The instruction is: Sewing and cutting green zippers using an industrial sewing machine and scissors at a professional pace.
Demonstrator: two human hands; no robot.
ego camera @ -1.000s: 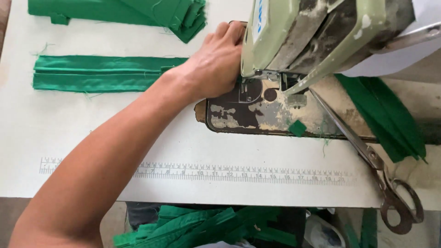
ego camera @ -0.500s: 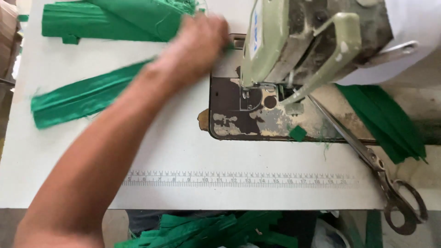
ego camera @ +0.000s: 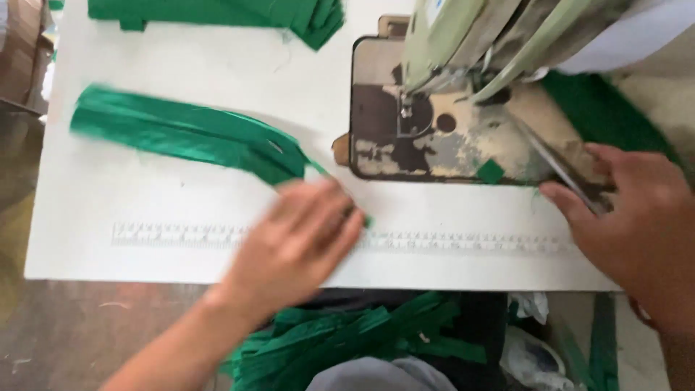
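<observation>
Far left there's one long folded strip of green cloth (ego camera: 181, 134), soft and creased, lying slantwise on the smooth white table (ego camera: 145, 195), its right end under the left hand (ego camera: 297, 242), whose fingers are spread flat and together on it just above the printed ruler strip (ego camera: 181, 235). A second stack of green pieces (ego camera: 217, 11) sits at the far edge. Right of that is one worn pale-green sewing machine (ego camera: 470, 36) on a scuffed metal plate (ego camera: 434, 137), then the right hand (ego camera: 637, 224), fingers curled on one pair of steel scissors (ego camera: 557, 166).
</observation>
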